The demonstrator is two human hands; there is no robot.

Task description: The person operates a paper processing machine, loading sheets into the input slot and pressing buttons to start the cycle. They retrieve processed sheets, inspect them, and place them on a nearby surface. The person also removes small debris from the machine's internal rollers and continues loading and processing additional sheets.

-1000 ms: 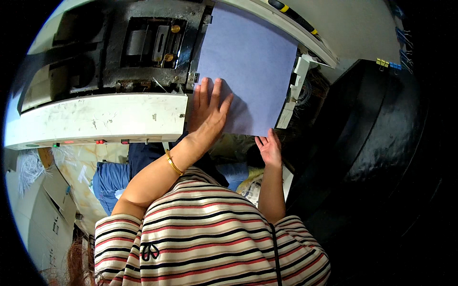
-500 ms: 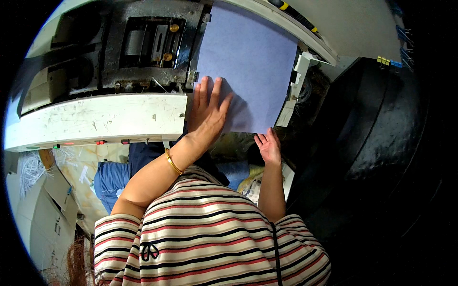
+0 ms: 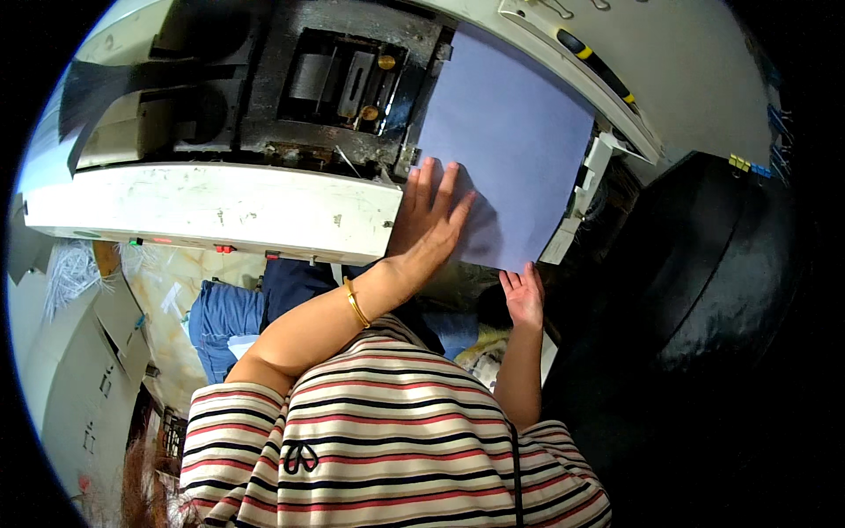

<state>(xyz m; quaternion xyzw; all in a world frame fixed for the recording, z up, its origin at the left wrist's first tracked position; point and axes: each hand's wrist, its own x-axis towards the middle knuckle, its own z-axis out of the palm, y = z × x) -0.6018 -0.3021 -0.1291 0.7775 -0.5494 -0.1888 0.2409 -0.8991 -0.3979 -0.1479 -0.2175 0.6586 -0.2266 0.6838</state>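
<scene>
A pale blue-violet sheet of paper or card (image 3: 510,132) lies across the right end of a machine with a cream casing (image 3: 264,202); whether it is one sheet or a stack I cannot tell. My left hand (image 3: 429,220) rests at the sheet's near left edge, its fingers stretched out and a little apart. Just below the near right corner, my right hand (image 3: 525,299) is held up with its fingers extended, the tips at the sheet's edge. Neither hand grips anything.
Left of the sheet are dark metal machine parts with two brass knobs (image 3: 385,62). A black and yellow cutter knife (image 3: 594,63) lies on the far rim. To the right stands a large black cover (image 3: 695,264) with binder clips. White paper shreds (image 3: 79,275) hang at the left.
The whole view has shifted, so the machine and sheet appear farther right and slightly lower. Both hands keep about the same place against the sheet.
</scene>
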